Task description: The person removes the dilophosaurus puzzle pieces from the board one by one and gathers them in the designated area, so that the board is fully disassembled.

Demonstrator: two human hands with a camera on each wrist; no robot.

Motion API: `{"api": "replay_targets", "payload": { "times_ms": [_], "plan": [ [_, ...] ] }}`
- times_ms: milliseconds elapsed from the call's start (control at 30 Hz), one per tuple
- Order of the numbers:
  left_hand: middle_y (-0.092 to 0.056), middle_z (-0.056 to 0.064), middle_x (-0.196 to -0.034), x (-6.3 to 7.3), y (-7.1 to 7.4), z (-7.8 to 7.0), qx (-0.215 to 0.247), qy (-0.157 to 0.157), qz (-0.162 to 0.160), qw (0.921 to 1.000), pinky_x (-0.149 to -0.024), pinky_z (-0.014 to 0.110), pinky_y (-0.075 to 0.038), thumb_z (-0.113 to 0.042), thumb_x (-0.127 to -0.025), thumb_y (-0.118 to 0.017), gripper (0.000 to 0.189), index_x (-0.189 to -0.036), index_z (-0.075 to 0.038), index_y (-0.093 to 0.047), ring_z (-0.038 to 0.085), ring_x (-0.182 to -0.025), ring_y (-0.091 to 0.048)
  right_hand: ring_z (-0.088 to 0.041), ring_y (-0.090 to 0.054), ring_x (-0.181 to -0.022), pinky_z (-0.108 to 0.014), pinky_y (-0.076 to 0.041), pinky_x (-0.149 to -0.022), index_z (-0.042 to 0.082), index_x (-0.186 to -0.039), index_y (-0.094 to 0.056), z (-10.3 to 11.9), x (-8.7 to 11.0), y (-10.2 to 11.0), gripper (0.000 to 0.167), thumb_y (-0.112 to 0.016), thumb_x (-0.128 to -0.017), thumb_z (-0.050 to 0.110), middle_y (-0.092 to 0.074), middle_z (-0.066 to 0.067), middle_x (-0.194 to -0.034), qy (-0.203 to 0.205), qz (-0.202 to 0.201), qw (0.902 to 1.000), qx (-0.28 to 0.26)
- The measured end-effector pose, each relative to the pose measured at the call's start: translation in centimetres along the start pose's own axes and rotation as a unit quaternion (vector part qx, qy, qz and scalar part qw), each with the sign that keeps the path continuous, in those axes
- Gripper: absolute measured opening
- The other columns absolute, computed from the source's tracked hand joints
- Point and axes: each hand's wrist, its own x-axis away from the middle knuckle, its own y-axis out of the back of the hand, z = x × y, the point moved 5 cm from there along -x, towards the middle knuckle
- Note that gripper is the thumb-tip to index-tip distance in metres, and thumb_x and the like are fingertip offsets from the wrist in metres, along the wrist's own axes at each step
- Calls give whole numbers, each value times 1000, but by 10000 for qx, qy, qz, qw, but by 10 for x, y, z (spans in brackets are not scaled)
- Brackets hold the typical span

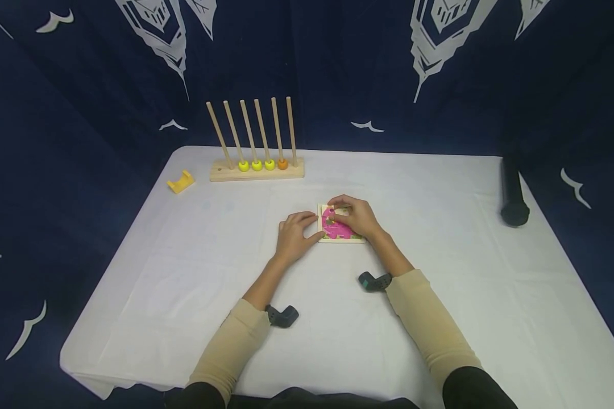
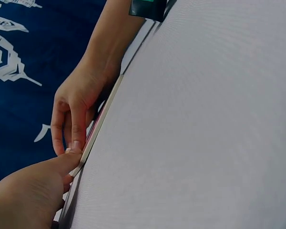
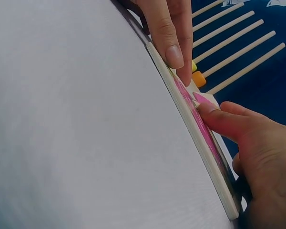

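A small square wooden jigsaw puzzle [image 1: 337, 240] with a pink picture and a pale frame lies on the white table. My left hand [image 1: 293, 238] rests at its left side, the thumb straight on the lower left corner and the fingers by the left edge. Over its upper right part, my right hand [image 1: 358, 218] pinches a puzzle piece [image 3: 203, 98] between thumb and fingers. That piece tilts up from the board in the right wrist view. The right hand covers part of the picture. In the left wrist view the puzzle's frame [image 2: 101, 120] shows edge-on.
Behind, a wooden peg stand [image 1: 256, 175] holds upright rods with yellow and orange beads [image 1: 282, 164]. A yellow curved block [image 1: 181, 182] lies to its left. At the table's right edge is a black cylindrical object [image 1: 514, 199]. Dark patterned cloth [image 1: 327, 68] hangs behind the table.
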Motion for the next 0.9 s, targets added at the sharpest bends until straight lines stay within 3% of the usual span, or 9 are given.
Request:
{"api": "replay_targets", "payload": {
  "times_ms": [133, 367, 600, 767, 900],
  "plan": [
    [-55, 1, -126, 0, 0, 1, 35, -5, 9, 10000, -86, 37, -33, -43, -82, -67, 50, -120, -11, -62, 19, -117, -43, -19, -59, -88, -33, -40, -76, 13, -106, -67, -1, 1, -1, 32, -77, -76, 21, -69, -3, -95, 2, -24, 10000, -44],
    [-55, 1, -126, 0, -1, 2, -11, -33, 5, 10000, -85, 37, -33, -43, -82, -67, 50, -120, -11, -62, 19, -117, -43, -16, -58, -89, -30, -39, -74, 12, -107, -68, -4, 2, -1, 32, -76, -77, 21, -70, -3, -93, -186, -67, 9992, -335],
    [-55, 1, -126, 0, 0, 1, -52, -16, 20, 10000, -85, 37, -33, -42, -82, -67, 50, -120, -11, -62, 19, -117, -43, -15, -38, -52, -25, -29, -46, 15, -108, -68, -7, 2, 0, 33, -76, -77, 22, -70, -1, -90, -378, -181, 9978, -511],
    [-55, 1, -125, 0, 1, 0, -38, -21, 41, 10000, -85, 38, -33, -42, -82, -67, 49, -120, -11, -62, 19, -117, -43, -12, -33, -46, -23, -26, -42, 17, -108, -69, -7, 4, 7, 34, -76, -76, 28, -69, 0, -91, -491, -403, 9954, -723],
    [-55, 1, -125, 0, 2, 0, -27, -21, 49, 10000, -85, 38, -33, -42, -82, -67, 49, -121, -11, -62, 19, -117, -43, -12, -29, -44, -23, -24, -41, 14, -108, -69, -2, 11, 20, 34, -75, -76, 27, -68, -4, -93, -350, -704, 9935, -828]
  ]
}}
